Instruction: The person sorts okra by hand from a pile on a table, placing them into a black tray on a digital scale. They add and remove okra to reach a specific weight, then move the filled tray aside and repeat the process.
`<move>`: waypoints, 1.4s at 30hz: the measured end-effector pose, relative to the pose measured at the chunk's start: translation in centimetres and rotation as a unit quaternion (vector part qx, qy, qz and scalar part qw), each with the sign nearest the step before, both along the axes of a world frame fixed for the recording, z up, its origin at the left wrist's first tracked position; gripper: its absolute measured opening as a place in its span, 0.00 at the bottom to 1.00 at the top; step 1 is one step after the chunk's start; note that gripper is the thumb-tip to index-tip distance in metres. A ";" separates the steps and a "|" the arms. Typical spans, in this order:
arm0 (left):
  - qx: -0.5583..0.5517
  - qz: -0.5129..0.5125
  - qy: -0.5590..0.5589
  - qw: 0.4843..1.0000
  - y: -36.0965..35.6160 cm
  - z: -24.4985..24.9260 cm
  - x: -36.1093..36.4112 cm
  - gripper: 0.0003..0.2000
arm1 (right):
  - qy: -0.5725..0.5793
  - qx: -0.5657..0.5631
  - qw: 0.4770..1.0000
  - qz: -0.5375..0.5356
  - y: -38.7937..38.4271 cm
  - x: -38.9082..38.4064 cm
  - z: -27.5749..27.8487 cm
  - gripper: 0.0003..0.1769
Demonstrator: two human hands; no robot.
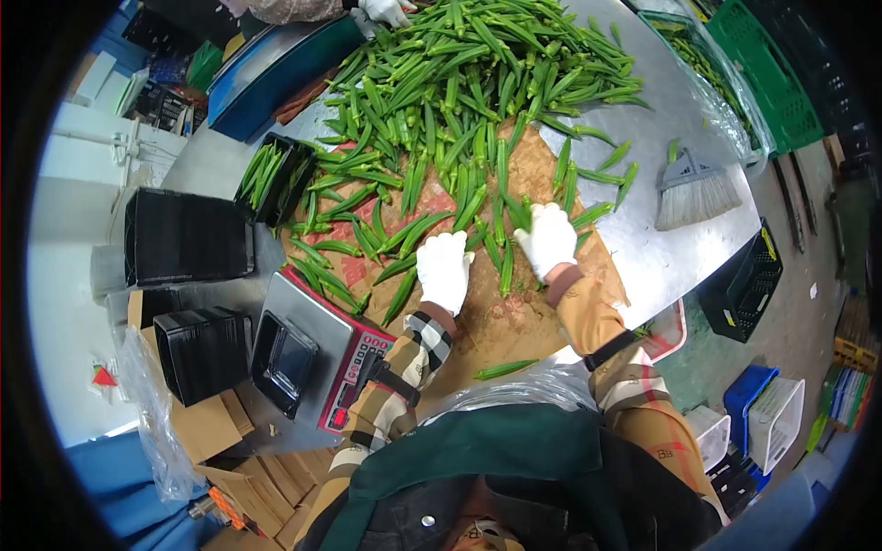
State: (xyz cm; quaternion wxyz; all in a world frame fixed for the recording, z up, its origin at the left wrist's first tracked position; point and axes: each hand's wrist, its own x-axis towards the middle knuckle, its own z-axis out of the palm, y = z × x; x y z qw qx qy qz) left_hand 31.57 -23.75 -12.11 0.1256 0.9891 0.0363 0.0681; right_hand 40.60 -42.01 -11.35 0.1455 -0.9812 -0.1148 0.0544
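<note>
A large heap of green okra (459, 83) spreads over the far part of the table, with looser pods scattered toward me on a worn brown cardboard sheet (501, 321). Both my hands wear white gloves. My left hand (445, 273) is closed low over the cardboard among loose pods; its curled fingers hide whatever is in them. To its right, my right hand (548, 237) has its fingers curled at an okra pod (519, 216) by the thumb side. One single okra pod (506, 369) lies near my body.
A red-edged scale (335, 317) at left carries a black tray (283, 363). Stacked black trays (188, 237) stand beyond it, near an okra-filled tray (276, 179). A brush (695, 193) lies at right. Across the table is another person's gloved hand (386, 11).
</note>
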 end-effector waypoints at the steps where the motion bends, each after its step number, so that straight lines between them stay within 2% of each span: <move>1: -0.008 0.008 0.023 1.000 -0.2 0.3 0.3 0.16 | -0.019 -0.016 0.999 0.025 0.4 -0.1 -0.2 0.22; 3: -0.024 0.025 0.069 0.997 -0.5 0.9 0.8 0.15 | -0.029 -0.004 0.999 0.027 1.3 0.2 -2.0 0.22; 5: -0.074 0.027 -0.001 0.997 -0.7 1.5 1.9 0.15 | 0.011 0.016 1.000 0.017 1.2 0.5 -3.0 0.26; 8: -0.129 0.025 -0.098 0.986 -1.0 0.8 4.4 0.15 | 0.141 0.041 0.989 -0.011 0.9 0.9 -0.3 0.35; 11: -0.070 0.065 0.050 0.994 -1.0 -0.3 6.2 0.15 | 0.079 0.109 0.990 -0.041 -0.9 2.8 1.3 0.27; 13: -0.067 0.081 0.058 0.993 -0.7 -1.0 7.0 0.16 | 0.138 0.126 0.978 -0.091 -3.7 6.4 3.8 0.27; 14: -0.064 0.088 0.064 0.992 -0.6 -1.3 7.0 0.16 | 0.021 0.119 0.987 -0.102 -5.2 7.6 2.4 0.26; 16: -0.090 0.091 0.072 0.989 -0.8 0.0 7.2 0.16 | -0.053 0.016 0.993 -0.105 -7.8 10.4 2.1 0.26; 17: -0.103 0.091 0.076 0.988 -0.9 0.4 7.3 0.16 | -0.071 -0.022 0.993 -0.090 -9.0 11.4 1.1 0.24; 19: -0.268 0.074 0.161 0.947 -1.7 1.3 7.5 0.15 | -0.084 -0.013 0.996 0.026 -10.8 12.9 -0.8 0.25; 22: -0.179 0.063 0.165 0.968 -5.6 2.6 4.9 0.14 | -0.087 -0.053 0.985 0.138 -11.8 14.0 -3.5 0.27; 25: -0.071 0.026 0.209 0.975 -8.2 1.2 1.9 0.18 | 0.028 -0.044 0.993 0.106 -11.8 15.2 -3.7 0.27; 26: -0.013 0.011 0.210 0.978 -8.6 0.0 1.4 0.19 | 0.029 -0.022 0.995 0.090 -12.1 15.0 -3.1 0.26; 29: -0.065 -0.008 0.165 0.984 -7.7 0.2 1.2 0.19 | -0.038 0.051 0.992 0.113 -12.7 13.1 0.6 0.26; 30: -0.128 -0.007 0.154 0.980 -7.3 -0.1 1.4 0.18 | -0.064 0.101 0.981 0.152 -13.2 12.1 1.0 0.27; 33: -0.335 0.120 0.216 0.909 -7.8 2.4 4.7 0.19 | -0.010 0.100 0.953 0.287 -14.3 9.6 1.1 0.24; 35: -0.349 0.117 0.188 0.911 -8.7 2.7 7.0 0.20 | 0.009 0.056 0.946 0.319 -16.3 8.2 -4.1 0.20; 36: -0.356 0.106 0.155 0.915 -9.4 2.2 7.8 0.20 | 0.004 0.058 0.955 0.290 -16.0 7.5 -3.6 0.18; 38: -0.360 0.071 0.089 0.926 -10.6 1.0 9.2 0.18 | 0.007 0.052 0.971 0.232 -16.8 7.0 -2.3 0.20; 39: -0.312 0.044 0.088 0.945 -11.0 0.5 9.3 0.18 | 0.011 0.049 0.978 0.202 -17.1 6.6 -1.3 0.21; 40: -0.262 0.017 0.086 0.961 -11.3 0.3 9.5 0.17 | 0.057 0.076 0.985 0.145 -17.4 6.1 1.0 0.18; 42: -0.156 -0.018 0.089 0.984 -11.9 -0.1 9.6 0.15 | 0.057 0.157 0.986 0.017 -18.5 6.5 1.2 0.20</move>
